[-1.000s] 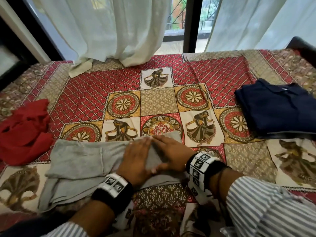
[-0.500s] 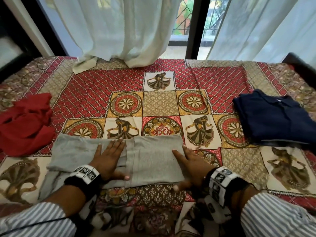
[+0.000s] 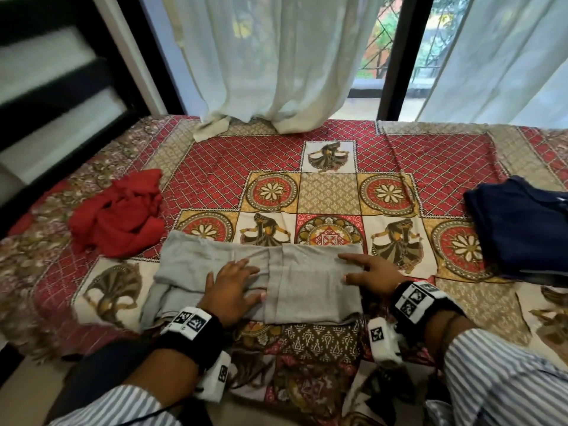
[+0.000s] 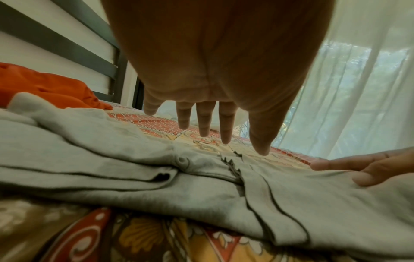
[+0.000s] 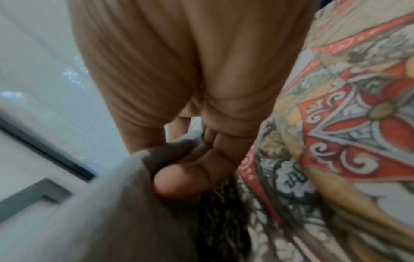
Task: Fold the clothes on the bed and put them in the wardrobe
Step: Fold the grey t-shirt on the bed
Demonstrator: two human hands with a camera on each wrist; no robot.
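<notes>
- Sheer white curtains (image 3: 270, 56) hang behind a bed spread with a patterned red and gold cotton bedcover (image 3: 233, 167).
- Soft grey garment (image 3: 310, 287), folded into a long rectangle, lies at the near edge.
- Left hand (image 3: 230, 287) rests flat on its middle, fingers straight and spread.
- Right hand (image 3: 373, 272) touches its right end, fingers extended.
- Crumpled red cloth (image 3: 120, 216) lies left; folded navy garment (image 3: 522, 229) lies right.

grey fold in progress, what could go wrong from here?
1. The grey garment's left layers are bunched and uneven; the next fold may lock that in.
2. The right hand sits only at its right edge, so the flap may slip.
3. The unfolded red garment lies close by and could get caught.
</notes>
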